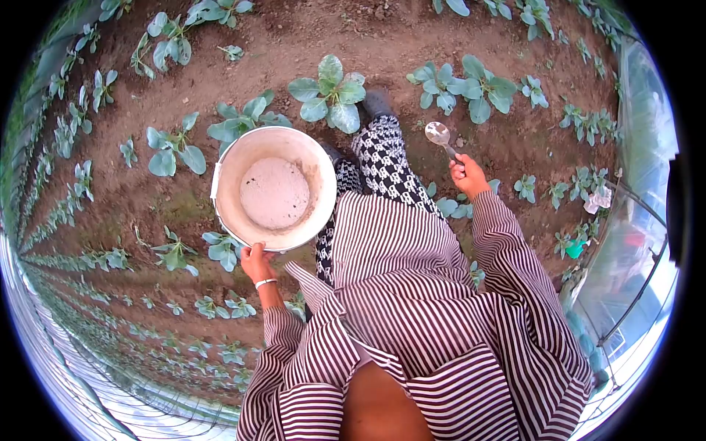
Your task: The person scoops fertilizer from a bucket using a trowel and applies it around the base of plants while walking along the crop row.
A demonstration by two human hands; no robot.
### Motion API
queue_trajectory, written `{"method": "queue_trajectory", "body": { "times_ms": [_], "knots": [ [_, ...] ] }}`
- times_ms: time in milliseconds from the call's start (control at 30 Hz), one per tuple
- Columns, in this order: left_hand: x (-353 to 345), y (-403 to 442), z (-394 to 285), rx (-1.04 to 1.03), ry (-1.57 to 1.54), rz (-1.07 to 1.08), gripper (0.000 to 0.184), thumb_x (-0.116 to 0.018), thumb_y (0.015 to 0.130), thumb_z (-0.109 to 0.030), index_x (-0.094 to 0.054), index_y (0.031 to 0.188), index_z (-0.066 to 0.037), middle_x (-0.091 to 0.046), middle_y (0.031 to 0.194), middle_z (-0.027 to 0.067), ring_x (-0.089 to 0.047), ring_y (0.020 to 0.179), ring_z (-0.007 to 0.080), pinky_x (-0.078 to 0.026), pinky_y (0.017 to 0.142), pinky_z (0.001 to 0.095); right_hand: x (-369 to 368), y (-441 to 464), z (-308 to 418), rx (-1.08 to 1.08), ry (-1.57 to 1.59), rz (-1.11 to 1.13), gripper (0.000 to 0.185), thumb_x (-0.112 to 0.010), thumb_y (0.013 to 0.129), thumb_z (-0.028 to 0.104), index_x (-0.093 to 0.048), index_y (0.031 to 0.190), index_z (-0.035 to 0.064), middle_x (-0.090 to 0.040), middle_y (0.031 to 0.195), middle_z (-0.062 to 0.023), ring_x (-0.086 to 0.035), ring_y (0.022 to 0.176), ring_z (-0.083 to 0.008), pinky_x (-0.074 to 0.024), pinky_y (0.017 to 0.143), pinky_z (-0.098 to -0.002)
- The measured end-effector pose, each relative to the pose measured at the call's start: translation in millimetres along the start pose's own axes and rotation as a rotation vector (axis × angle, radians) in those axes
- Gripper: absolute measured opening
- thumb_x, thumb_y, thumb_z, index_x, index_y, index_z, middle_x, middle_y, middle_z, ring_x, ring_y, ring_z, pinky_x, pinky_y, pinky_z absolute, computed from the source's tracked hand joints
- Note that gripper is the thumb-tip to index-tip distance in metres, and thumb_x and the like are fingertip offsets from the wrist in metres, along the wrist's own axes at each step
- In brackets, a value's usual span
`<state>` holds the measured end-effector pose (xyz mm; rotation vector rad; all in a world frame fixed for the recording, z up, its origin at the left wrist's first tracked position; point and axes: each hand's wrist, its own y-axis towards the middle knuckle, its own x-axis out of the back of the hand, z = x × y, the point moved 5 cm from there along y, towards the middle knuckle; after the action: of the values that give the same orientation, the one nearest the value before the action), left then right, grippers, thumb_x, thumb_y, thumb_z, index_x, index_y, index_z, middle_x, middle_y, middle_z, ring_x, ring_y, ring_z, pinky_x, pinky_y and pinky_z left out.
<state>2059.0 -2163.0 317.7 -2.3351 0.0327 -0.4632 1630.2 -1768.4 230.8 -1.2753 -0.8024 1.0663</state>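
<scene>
My left hand (257, 264) grips the near rim of a white bucket (229, 192), its fingers closed on the edge. The bucket tilts so that its inside shows, with dirt specks and some pale residue at the bottom. Out to the right, my right hand (468, 176) is closed around the dark handle of a spoon (437, 133). The spoon's bowl points up and left and has whitish matter on it. A leafy green plant (331, 93) grows just beyond the bucket, beside my foot. Another plant (482, 90) stands past the spoon.
Rows of young plants (173, 151) run through brown soil (316, 33) on both sides. A plastic greenhouse wall (647, 95) with dark poles curves along the right. Near it lie a green object (576, 248) and a pale crumpled scrap (598, 200).
</scene>
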Motion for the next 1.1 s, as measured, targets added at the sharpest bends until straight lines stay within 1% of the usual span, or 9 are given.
{"method": "queue_trajectory", "body": {
  "times_ms": [167,400,500,533,600,700,767,833,1100],
  "knots": [
    [-19,16,-17,-0.019,0.101,-0.008,0.02,-0.062,0.07,-0.008,-0.042,0.071,-0.005,-0.047,0.068,0.0015,-0.047,0.054,0.0113,-0.046,0.047,0.0267,-12,-9,13,0.033,-0.02,0.015,0.014,-0.056,0.086,0.007,-0.043,0.089,0.0063,-0.051,0.077,-0.0115,-0.038,0.047,-0.0065,-0.0271,0.037,-0.0174],
    [-44,41,-39,-0.063,0.139,0.089,0.02,-0.064,0.07,-0.012,-0.05,0.081,-0.002,-0.051,0.069,0.0041,-0.049,0.054,0.0129,-0.048,0.049,0.0271,-65,-59,66,0.19,-0.201,0.128,0.018,-0.056,0.087,0.011,-0.043,0.096,0.0052,-0.052,0.076,-0.0071,-0.036,0.045,-0.0042,-0.0263,0.035,-0.0176],
    [-55,31,-55,-0.13,0.174,0.105,0.017,-0.063,0.071,-0.011,-0.049,0.077,-0.003,-0.053,0.069,0.0047,-0.051,0.054,0.0121,-0.047,0.045,0.0253,-120,-107,54,0.134,-0.359,0.345,0.027,-0.054,0.089,0.014,-0.044,0.112,0.0035,-0.052,0.074,-0.0067,-0.035,0.045,-0.0024,-0.0253,0.034,-0.0159],
    [-55,36,-49,-0.112,0.215,0.126,0.027,-0.067,0.068,-0.011,-0.056,0.088,0.003,-0.056,0.077,0.0053,-0.054,0.06,0.0123,-0.05,0.052,0.0258,-134,-115,42,0.097,-0.43,0.379,0.029,-0.054,0.089,0.014,-0.044,0.113,0.0033,-0.052,0.074,-0.0067,-0.034,0.044,-0.0021,-0.0253,0.034,-0.0157],
    [-75,25,-53,-0.203,0.252,0.127,0.034,-0.071,0.063,-0.015,-0.057,0.087,0.004,-0.056,0.078,0.0059,-0.054,0.059,0.0131,-0.049,0.05,0.0266,-167,-122,19,0.011,-0.585,0.465,0.032,-0.054,0.089,0.013,-0.043,0.117,0.0027,-0.053,0.075,-0.0068,-0.033,0.044,-0.0015,-0.0252,0.034,-0.0153],
    [-95,7,-76,-0.411,0.605,0.008,0.039,-0.072,0.059,-0.024,-0.056,0.08,0.004,-0.053,0.077,0.0099,-0.052,0.068,0.0202,-0.046,0.063,0.0324,-215,-123,-49,-0.187,-0.763,0.64,0.023,-0.055,0.088,0.012,-0.048,0.107,0.0003,-0.052,0.073,-0.0068,-0.033,0.044,-0.0005,-0.026,0.034,-0.0151],
    [-108,-15,-101,-0.435,0.635,0.031,0.039,-0.072,0.059,-0.025,-0.057,0.081,0.003,-0.053,0.078,0.0097,-0.052,0.07,0.021,-0.045,0.066,0.0327,-229,-89,-94,-0.14,-0.941,0.622,0.017,-0.056,0.087,0.012,-0.051,0.095,-0.0022,-0.052,0.07,-0.0076,-0.036,0.045,-0.0024,-0.0247,0.034,-0.017],
    [-115,-30,-114,-0.548,0.646,0.028,0.033,-0.071,0.061,-0.017,-0.058,0.083,0.003,-0.054,0.075,0.0052,-0.05,0.064,0.0127,-0.044,0.059,0.0273,-246,-51,-134,-0.155,-0.904,0.534,0.015,-0.056,0.086,0.011,-0.051,0.084,-0.0025,-0.052,0.068,-0.0091,-0.038,0.046,-0.006,-0.0243,0.034,-0.0203],
    [-124,-84,-161,-0.613,0.629,0.15,0.033,-0.072,0.061,-0.011,-0.059,0.088,0.002,-0.055,0.079,0.0027,-0.05,0.063,0.0083,-0.044,0.058,0.0237,-276,1,-181,-0.071,-0.852,0.33,0.013,-0.055,0.085,0.01,-0.052,0.086,-0.0027,-0.052,0.067,-0.0102,-0.038,0.046,-0.0108,-0.025,0.036,-0.0237]
  ]
}}
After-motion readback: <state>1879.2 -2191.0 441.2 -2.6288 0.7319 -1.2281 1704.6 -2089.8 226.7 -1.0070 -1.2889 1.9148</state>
